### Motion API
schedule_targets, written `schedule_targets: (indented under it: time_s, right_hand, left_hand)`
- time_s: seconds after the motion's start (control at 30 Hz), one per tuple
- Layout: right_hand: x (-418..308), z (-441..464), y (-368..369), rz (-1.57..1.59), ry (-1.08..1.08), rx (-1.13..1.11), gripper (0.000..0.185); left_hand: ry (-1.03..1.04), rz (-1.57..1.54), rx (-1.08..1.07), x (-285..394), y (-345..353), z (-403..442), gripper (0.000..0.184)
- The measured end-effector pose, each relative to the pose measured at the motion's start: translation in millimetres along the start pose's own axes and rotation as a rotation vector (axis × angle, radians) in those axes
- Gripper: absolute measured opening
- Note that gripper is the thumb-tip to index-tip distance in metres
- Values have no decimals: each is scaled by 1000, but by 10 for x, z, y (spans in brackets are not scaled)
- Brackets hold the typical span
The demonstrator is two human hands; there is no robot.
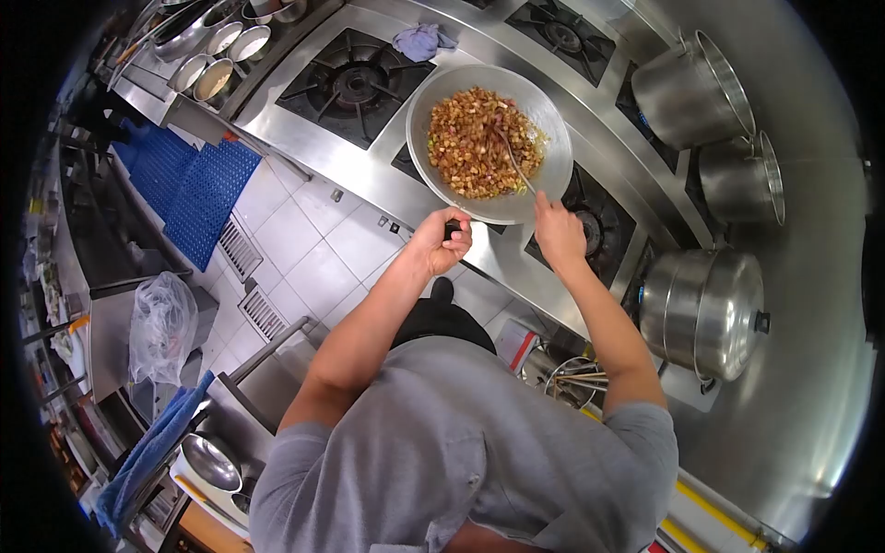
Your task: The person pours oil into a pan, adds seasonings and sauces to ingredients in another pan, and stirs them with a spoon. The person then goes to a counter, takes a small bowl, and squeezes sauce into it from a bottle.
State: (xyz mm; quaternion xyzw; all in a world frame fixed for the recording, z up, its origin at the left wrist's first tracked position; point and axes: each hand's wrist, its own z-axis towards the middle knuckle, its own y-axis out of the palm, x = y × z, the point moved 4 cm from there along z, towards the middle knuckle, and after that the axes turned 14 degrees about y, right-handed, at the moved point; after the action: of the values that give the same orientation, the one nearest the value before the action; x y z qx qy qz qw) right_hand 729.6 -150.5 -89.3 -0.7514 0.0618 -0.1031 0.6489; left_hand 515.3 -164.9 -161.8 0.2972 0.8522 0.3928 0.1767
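A wide silver wok (555, 152) rests over the burners in front of me. Diced brown food (475, 138), with reddish and pale pieces mixed in, fills its middle. At the near rim, my left hand (442, 242) is closed around the wok's short black handle (452, 229). My right hand (560, 232) grips the long thin handle of a metal spoon (518, 168). The spoon slants into the food, which hides its tip.
A bare burner (357, 85) lies left of the wok, with a crumpled purple cloth (422, 41) behind it. Large steel pots (696, 309) line the right side. Bowls (218, 81) stand at the upper left. A blue mat (198, 189) covers part of the tiled floor.
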Motion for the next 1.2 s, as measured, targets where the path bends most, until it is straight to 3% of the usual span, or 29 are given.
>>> schedule_targets:
  time_s: [0.1,0.23,0.3,0.37,0.4,0.47,0.57,0.67,0.73,0.87,1.03,1.2]
  right_hand:
    - [191,-270,-240,-19,-30,-59,22]
    - [639,35,-491,-27,47,159,27]
    - [738,260,-455,-37,93,147,28]
    - [813,442,-193,141,166,-14,31]
    - [868,585,150,388,173,-67,35]
    - [604,685,389,493,111,-104,35]
    - [76,458,126,582,85,-259,35]
    - [29,139,-213,460,54,-148,31]
    - [67,-105,-477,217,-37,56,28]
    - [144,-490,-714,36,-112,87,25]
    - [311,-54,-127,25,-98,67,19]
    - [241,79,-446,119,-8,125,25]
  left_hand:
    - [32,9,27,-119,62,43,12]
    - [62,8,-5,-141,-12,103,12]
    - [46,4,-22,-142,-25,97,12]
    - [45,35,-33,-110,29,110,13]
    - [-1,16,-23,-111,88,106,11]
    - [-75,-5,26,-157,209,76,10]
    - [-82,84,39,-175,265,51,16]
    - [-86,73,-4,-153,250,61,17]
    - [-64,78,7,-68,271,91,17]
    - [-23,48,14,-19,216,145,12]
    - [14,63,27,-80,126,159,12]
    - [35,67,0,-24,69,99,13]
